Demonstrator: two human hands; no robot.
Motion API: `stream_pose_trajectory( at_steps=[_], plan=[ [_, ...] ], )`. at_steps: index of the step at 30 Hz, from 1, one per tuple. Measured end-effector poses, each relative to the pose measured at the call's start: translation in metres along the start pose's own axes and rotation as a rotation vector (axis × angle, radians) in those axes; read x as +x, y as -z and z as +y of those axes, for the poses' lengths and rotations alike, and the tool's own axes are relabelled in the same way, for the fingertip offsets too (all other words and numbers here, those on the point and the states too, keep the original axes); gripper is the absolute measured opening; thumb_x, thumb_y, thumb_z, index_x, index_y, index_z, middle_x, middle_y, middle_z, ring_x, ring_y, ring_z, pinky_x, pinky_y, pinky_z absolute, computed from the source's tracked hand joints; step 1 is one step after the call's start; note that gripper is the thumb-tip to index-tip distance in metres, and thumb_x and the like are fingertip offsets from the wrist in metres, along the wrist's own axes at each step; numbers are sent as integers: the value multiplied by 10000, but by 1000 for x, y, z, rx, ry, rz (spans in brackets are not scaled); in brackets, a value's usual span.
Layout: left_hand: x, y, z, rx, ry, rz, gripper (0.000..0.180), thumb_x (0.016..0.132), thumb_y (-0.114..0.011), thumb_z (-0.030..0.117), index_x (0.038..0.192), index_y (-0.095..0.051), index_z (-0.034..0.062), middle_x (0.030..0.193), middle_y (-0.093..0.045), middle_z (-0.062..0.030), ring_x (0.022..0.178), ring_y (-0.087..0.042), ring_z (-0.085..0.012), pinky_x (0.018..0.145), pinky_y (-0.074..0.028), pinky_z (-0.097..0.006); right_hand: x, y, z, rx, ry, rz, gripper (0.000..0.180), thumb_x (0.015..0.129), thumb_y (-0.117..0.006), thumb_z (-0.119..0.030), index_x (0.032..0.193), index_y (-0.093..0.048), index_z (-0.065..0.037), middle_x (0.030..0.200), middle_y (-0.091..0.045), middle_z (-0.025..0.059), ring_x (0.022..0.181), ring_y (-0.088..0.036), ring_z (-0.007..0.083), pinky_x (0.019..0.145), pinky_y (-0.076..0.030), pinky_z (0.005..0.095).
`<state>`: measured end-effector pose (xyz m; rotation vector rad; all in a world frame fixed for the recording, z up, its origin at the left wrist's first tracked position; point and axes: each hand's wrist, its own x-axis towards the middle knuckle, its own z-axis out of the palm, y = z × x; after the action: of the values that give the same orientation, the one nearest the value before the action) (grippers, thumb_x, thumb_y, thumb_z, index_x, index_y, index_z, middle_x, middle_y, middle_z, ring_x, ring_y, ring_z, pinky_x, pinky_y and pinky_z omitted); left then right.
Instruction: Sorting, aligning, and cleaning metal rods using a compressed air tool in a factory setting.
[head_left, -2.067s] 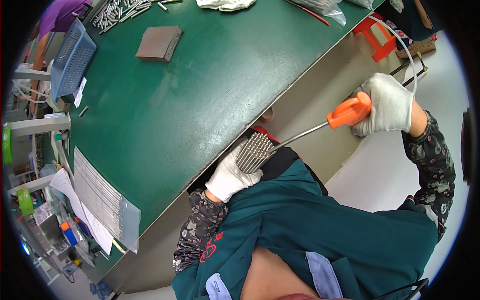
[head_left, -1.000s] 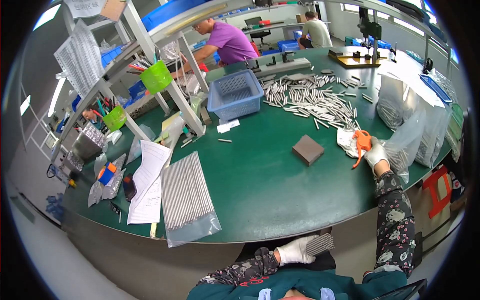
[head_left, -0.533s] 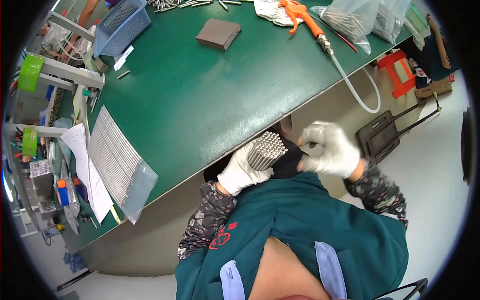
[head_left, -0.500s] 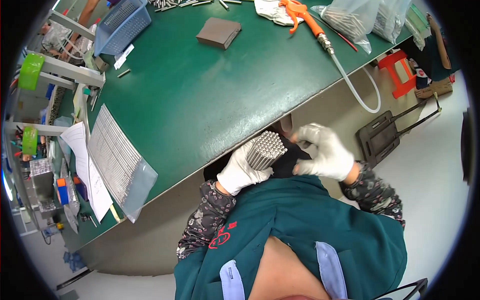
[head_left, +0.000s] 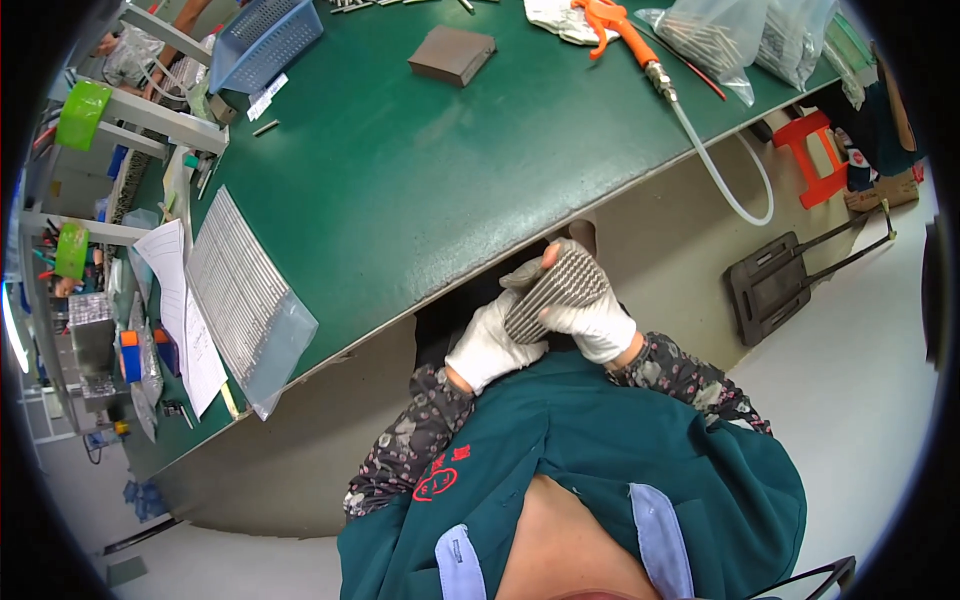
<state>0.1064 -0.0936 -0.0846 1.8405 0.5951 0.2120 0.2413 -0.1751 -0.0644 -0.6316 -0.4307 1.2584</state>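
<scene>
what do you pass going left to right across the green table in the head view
green tape roll → paper sheet → bag of metal rods → blue basket → grey block → orange air gun → clear bags of rods

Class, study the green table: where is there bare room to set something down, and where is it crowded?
Bare: the broad middle of the green table, between the clear bag of thin metal rods, the grey block and the near edge. Crowded: the far edge, around the orange air gun and blue basket.
</scene>
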Motion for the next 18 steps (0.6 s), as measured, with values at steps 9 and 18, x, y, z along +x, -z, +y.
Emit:
stream_pose_trajectory(
  at_steps=[9, 18],
  plan=[
    [66, -19, 43, 343, 212, -321, 459, 600, -661, 290, 910, -523, -20, 806, -597, -188, 773, -603, -325, 675, -490, -360, 11, 61, -8, 556, 201, 192, 269, 680, -617, -67, 941, -555, -64, 794, -563, 103, 763, -557, 251, 799, -465, 447],
    [49, 31, 3, -390, 368, -654, 591, 839, -575, 326, 1266, -368, -26, 1206, -487, -145, 1110, -470, -189, 950, -380, -321, -7, 75, -32, 747, 246, 326, 253, 637, -615, -82, 872, -535, -36, 800, -556, 109, 765, -562, 263, 862, -434, 441]
  ],
)
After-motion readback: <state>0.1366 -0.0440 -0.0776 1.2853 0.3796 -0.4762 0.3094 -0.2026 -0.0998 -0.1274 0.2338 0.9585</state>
